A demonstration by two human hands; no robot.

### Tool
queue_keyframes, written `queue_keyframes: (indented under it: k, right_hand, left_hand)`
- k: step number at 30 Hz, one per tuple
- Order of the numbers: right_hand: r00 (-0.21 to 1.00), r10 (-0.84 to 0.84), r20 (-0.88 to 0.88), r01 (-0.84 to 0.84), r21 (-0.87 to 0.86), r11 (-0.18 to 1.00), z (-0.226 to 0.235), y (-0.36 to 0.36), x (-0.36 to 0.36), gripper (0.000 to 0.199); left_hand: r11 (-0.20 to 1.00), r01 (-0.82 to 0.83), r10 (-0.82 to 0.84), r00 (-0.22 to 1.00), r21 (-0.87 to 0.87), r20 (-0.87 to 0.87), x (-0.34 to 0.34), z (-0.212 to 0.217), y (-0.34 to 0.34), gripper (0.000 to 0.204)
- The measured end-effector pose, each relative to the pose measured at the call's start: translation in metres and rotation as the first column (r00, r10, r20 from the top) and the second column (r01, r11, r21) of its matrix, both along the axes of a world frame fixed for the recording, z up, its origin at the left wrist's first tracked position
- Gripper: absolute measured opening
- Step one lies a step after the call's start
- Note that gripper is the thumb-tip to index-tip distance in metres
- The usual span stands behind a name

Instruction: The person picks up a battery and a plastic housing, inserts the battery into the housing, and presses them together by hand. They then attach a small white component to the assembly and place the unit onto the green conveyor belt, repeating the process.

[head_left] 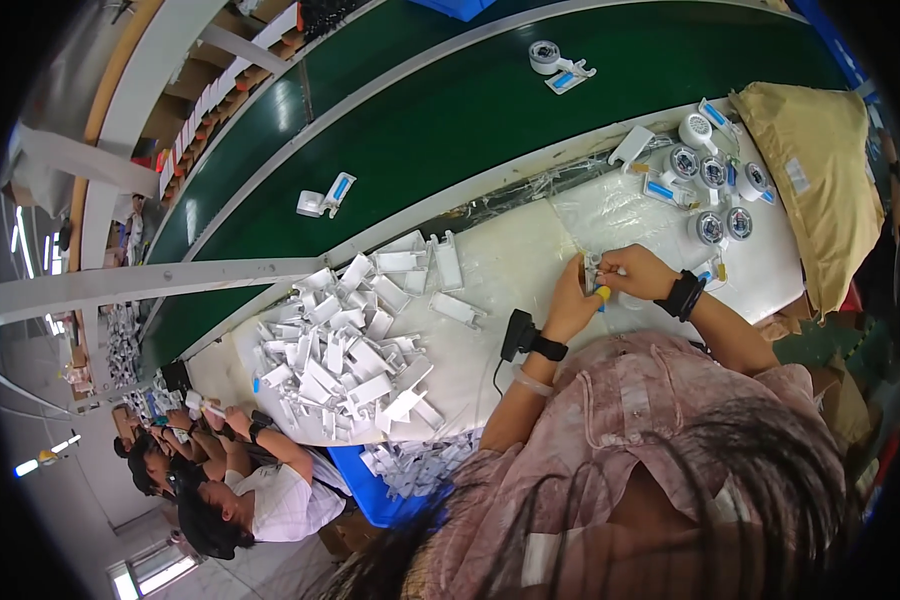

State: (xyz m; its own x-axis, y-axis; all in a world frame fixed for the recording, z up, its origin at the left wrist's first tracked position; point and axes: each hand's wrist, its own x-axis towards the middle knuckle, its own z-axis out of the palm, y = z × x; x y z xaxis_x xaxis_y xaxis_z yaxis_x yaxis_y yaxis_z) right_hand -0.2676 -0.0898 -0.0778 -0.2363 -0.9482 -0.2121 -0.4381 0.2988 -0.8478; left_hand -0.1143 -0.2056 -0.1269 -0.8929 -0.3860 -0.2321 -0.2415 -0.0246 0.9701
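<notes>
Both of my hands meet over the pale worktable (pixel 530 250). My left hand (pixel 568 305) is closed around a small white plastic part (pixel 592 262). From the right, my right hand (pixel 638 272) pinches the same part with bent fingers. A small yellow piece (pixel 603 293) shows just below the fingertips; I cannot tell what it is. The part is mostly hidden by my fingers. Beyond my right hand lie several round-headed white units (pixel 712 172) with dark patterned faces. Left of my hands is a heap of white plastic housings (pixel 355 340), with one housing (pixel 457 309) lying apart.
A green conveyor belt (pixel 420 120) runs behind the table, carrying white assemblies (pixel 545 57) with blue strips. A tan bag (pixel 815 150) stands at the right edge. A blue bin (pixel 370 495) of small grey parts (pixel 410 465) sits at the near left. Other people (pixel 285 500) work farther left.
</notes>
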Motion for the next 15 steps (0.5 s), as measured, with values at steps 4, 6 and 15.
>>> queue_keyframes:
  k: [4, 6, 15]
  right_hand:
    - [0.972, -0.031, 0.234, 0.053, -0.092, 0.994, 0.041, 0.007, 0.008, 0.018]
    - [0.949, -0.036, 0.312, 0.090, -0.159, 0.983, 0.054, 0.010, 0.012, 0.018]
    - [0.982, -0.147, -0.122, 0.111, -0.263, 0.958, 0.076, 0.035, 0.019, 0.016]
  left_hand:
    - [0.930, 0.129, -0.140, 0.990, 0.344, 0.007, 0.007, 0.035, -0.009, 0.051]
    - [0.902, 0.109, -0.132, 0.991, 0.419, 0.027, 0.013, 0.047, -0.009, 0.041]
    - [0.999, -0.005, 0.011, 0.989, -0.044, 0.149, 0.027, 0.107, -0.006, 0.031]
